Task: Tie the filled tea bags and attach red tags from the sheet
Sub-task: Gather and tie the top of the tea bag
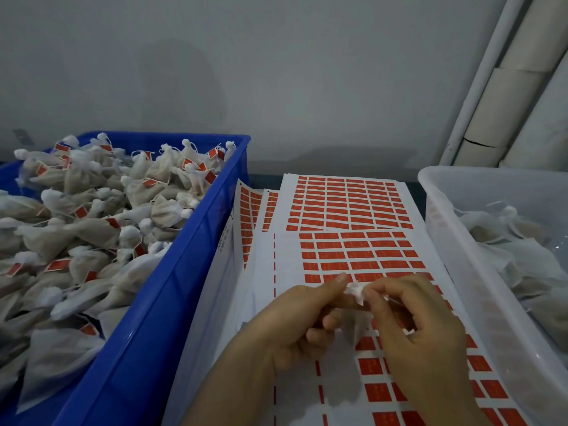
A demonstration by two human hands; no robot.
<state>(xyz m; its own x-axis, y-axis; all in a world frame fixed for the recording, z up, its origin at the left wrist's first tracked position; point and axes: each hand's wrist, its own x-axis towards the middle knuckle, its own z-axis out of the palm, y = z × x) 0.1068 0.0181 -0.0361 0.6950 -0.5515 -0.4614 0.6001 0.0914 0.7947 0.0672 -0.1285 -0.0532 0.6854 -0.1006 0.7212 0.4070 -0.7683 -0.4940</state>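
Note:
A white tea bag (pixel 356 321) hangs between both hands above the sheet of red tags (pixel 362 253). My left hand (pixel 295 327) grips the bag's neck, thumb stretched up to the gathered white top. My right hand (pixel 421 324) pinches that top from the right side, with a thin string running off under its fingers. Most of the bag's body is hidden behind my fingers. More tag sheets (pixel 344 201) lie fanned out farther back.
A blue crate (pixel 190 259) on the left is heaped with tied tea bags carrying red tags (pixel 92 210). A clear plastic tub (pixel 461 241) on the right holds untagged white bags (pixel 507 241). A grey wall and pale pipes stand behind.

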